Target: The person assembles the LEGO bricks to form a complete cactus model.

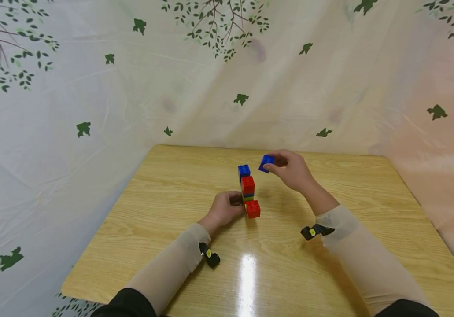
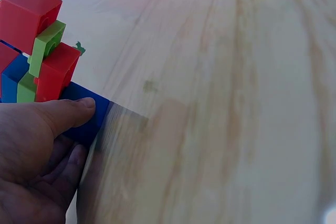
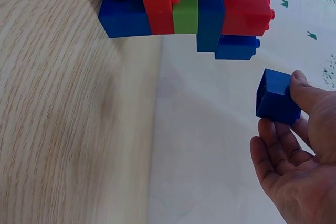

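Observation:
A building-block stack stands upright near the table's middle. My left hand (image 1: 224, 208) grips its blue bottom block (image 2: 83, 131), thumb on one side. Above that, in the right wrist view, come a red block (image 3: 156, 3), a green one (image 3: 185, 9), a blue one (image 3: 210, 17) and a red top block (image 3: 244, 10). A smaller-looking blue block (image 3: 235, 48) juts out on the far side; a red block (image 1: 253, 209) juts towards me. Just right of the top, my right hand (image 1: 293, 171) pinches a loose blue block (image 1: 266, 163) in the air, apart from the stack.
The wooden table (image 1: 163, 211) carries the stack, with its rounded far edge close to a leaf-patterned cloth (image 1: 211, 110). Black wrist straps (image 1: 317, 230) sit over both pale sleeves. A bright light reflection lies on the near tabletop.

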`<state>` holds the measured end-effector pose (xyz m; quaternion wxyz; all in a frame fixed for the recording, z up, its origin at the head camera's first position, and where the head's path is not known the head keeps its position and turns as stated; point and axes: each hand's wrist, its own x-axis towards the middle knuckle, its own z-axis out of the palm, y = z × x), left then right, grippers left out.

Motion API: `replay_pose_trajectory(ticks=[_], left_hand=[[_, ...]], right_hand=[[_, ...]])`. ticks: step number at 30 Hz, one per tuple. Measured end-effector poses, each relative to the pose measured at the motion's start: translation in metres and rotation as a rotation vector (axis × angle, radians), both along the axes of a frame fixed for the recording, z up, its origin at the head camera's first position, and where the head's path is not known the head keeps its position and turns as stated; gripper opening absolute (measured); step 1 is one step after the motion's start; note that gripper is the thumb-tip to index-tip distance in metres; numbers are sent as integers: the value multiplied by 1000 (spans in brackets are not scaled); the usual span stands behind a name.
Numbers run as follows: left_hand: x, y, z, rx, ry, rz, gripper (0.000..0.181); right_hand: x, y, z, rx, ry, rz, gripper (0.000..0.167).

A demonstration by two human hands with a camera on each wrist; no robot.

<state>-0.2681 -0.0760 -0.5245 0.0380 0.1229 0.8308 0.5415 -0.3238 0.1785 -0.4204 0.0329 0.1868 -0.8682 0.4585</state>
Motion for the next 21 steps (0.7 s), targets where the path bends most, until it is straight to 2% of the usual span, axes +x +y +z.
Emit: replay_pose_trajectory(ticks=[9, 21], left_hand=[[-2, -2, -1, 8, -21, 0, 38], [-2, 0, -2, 22, -10, 2, 37]], right_hand=[[4, -5, 6, -17, -1, 18, 42], [10, -9, 15, -65, 1, 41, 39]])
